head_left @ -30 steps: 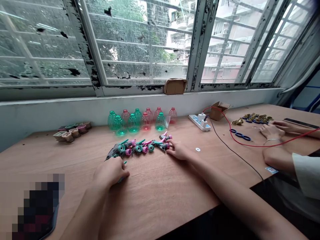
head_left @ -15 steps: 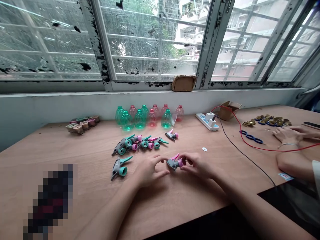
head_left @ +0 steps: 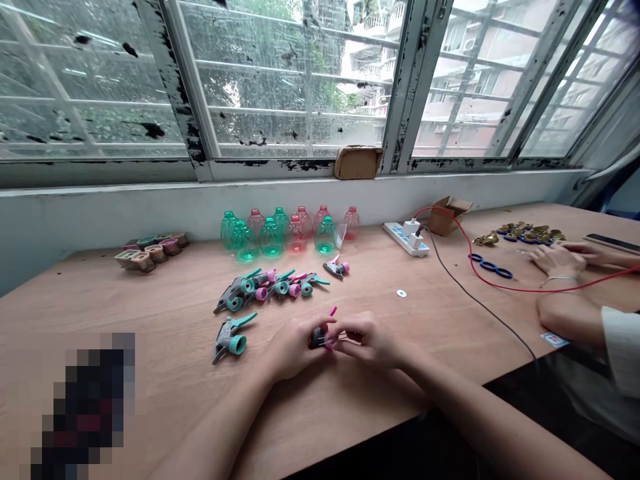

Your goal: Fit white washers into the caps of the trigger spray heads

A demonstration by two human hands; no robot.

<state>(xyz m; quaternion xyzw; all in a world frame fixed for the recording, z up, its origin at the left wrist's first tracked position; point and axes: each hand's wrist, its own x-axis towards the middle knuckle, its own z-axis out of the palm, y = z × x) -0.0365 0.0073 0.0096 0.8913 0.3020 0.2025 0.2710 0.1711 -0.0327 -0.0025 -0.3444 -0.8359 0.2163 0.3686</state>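
Observation:
Between my two hands is a grey and pink trigger spray head (head_left: 319,337), partly hidden by my fingers. My left hand (head_left: 295,345) is closed around its grey body. The fingers of my right hand (head_left: 367,339) pinch its pink collar end. Left of my hands lies a single grey spray head with a teal collar (head_left: 230,338). Beyond it is a pile of spray heads (head_left: 273,289) in grey, teal and pink. Another grey and pink spray head (head_left: 337,268) rests apart from the pile, and a small white disc (head_left: 401,293) lies to the right.
Several green and pink bottles (head_left: 273,240) stand along the wall. Small containers (head_left: 153,252) sit at the back left. A power strip (head_left: 406,240) with a red cable (head_left: 480,267) is at right. A co-worker's hands (head_left: 557,260) rest near gold and blue pieces (head_left: 535,233).
Both hands have come together around the spray head. My left hand has closed on its body, and the head has turned. The whole view has shifted slightly.

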